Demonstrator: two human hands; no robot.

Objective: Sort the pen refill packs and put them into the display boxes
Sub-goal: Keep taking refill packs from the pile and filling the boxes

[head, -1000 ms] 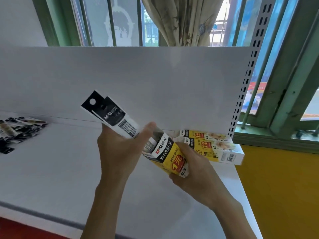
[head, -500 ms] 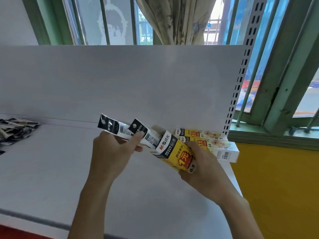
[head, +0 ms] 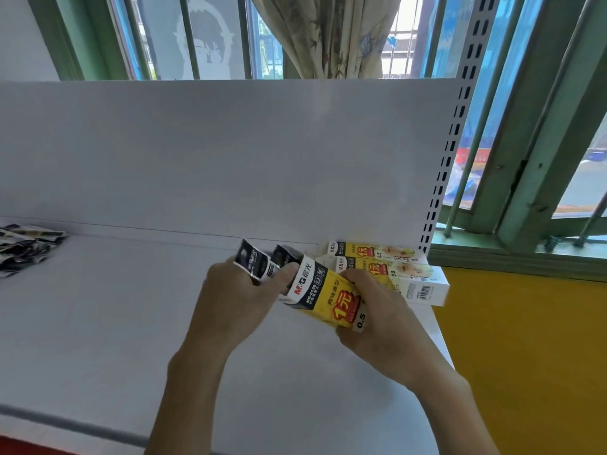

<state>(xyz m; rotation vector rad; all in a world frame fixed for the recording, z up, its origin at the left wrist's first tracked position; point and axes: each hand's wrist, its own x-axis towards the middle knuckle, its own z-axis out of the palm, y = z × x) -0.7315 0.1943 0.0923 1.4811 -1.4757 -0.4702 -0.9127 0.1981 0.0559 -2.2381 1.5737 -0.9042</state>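
- While the right hand [head: 377,310] clamps its fingers and thumb round the lower end of a yellow display box [head: 328,297], the left hand [head: 236,297] meets the box's open mouth from nine o'clock, the back of the hand turned to the camera.
- Both forearms rise from six o'clock and the hands meet just right of the view's centre, above the white shelf [head: 98,323].
- The left fingers are curled, and with the thumb they pinch the black refill packs [head: 256,261], whose lower parts sit inside the box's mouth.
- The packs' tops stick out of the box toward eleven o'clock.
- The held box lies tilted, its open end toward ten o'clock and its closed end toward four o'clock.
- Its black-and-white band reads "M&G" and "MG-6139"; the yellow face carries a large red "1元", and "0.5" stands near the closed end.
- The print on the packs is too blurred to read.
- Two more display boxes [head: 371,251] lie side by side on the shelf at two o'clock of the hands, against the back panel [head: 230,152]; both show "1元" and "0.5".
- The nearer one has a barcode on its white side.
- A loose pile of dark packs [head: 26,244] lies at nine o'clock, at the edge of the view, well apart from the hands.
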